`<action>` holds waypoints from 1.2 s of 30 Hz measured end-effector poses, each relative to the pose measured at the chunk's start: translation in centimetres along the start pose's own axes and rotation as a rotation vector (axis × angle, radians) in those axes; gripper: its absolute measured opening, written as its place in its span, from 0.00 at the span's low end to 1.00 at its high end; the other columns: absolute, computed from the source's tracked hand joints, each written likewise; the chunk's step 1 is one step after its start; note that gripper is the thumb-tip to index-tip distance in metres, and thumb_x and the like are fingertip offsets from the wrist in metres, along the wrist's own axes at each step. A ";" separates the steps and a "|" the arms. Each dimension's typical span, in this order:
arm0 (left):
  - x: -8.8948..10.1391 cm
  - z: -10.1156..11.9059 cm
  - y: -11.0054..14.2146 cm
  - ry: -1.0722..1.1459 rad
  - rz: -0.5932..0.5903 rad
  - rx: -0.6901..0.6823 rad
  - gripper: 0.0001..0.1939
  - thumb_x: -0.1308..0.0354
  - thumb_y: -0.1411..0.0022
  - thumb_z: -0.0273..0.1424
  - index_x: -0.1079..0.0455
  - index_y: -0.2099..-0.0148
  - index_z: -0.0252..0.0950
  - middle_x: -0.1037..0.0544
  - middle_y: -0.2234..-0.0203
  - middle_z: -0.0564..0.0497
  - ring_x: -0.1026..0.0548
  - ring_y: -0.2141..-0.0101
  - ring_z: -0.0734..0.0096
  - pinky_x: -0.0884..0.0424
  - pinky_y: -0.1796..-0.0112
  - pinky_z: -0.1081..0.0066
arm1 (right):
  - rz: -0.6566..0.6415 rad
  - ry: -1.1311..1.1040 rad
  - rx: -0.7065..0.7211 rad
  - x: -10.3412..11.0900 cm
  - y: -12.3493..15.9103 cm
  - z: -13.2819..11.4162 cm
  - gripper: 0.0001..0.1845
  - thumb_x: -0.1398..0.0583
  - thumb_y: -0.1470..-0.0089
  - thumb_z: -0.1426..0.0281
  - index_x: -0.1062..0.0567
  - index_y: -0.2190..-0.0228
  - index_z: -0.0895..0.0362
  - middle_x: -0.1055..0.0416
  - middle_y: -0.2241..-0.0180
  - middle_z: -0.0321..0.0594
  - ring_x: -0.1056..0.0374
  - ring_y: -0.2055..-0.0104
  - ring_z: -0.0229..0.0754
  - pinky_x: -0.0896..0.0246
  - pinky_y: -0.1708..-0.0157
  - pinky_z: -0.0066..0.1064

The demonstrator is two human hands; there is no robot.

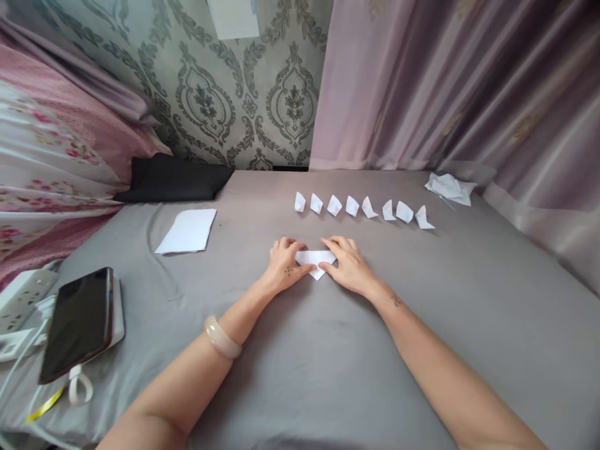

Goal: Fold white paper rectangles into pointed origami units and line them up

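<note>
A small white folded paper piece (pixel 315 260) lies on the grey sheet (pixel 328 362) in the middle. My left hand (pixel 284 265) presses its left end with curled fingers and the thumb on the paper. My right hand (pixel 347 264) pins the right end, fingers laid flat on it. Behind them stands a row of several small folded white paper pieces (pixel 360 208).
A stack of white paper sheets (pixel 187 231) lies to the left, a black cushion (pixel 171 178) behind it. A dark phone (pixel 77 322) rests on a white charger at the left edge. Crumpled white paper (pixel 450 187) sits at the back right near the curtain.
</note>
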State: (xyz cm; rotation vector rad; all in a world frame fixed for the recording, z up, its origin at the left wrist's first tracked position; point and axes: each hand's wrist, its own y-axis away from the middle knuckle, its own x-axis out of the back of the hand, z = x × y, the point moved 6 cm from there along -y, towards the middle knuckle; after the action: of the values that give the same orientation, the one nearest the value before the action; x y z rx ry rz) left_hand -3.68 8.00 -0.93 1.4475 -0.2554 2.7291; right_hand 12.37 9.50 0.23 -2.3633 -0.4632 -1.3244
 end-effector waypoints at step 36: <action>0.4 0.9 -0.1 0.047 -0.125 -0.093 0.06 0.41 0.40 0.33 0.27 0.59 0.41 0.24 0.62 0.50 0.32 0.58 0.62 0.45 0.55 0.60 | -0.011 -0.096 0.118 -0.1 0.5 -0.2 0.11 0.40 0.44 0.69 0.26 0.57 0.49 0.28 0.60 0.36 0.38 0.56 0.43 0.45 0.52 0.38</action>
State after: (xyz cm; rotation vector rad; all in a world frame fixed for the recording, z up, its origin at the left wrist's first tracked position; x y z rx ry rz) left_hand -3.16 7.99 -0.10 1.3266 -0.2761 2.6114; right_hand 12.39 8.96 0.21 -2.3374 -0.5673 -1.1587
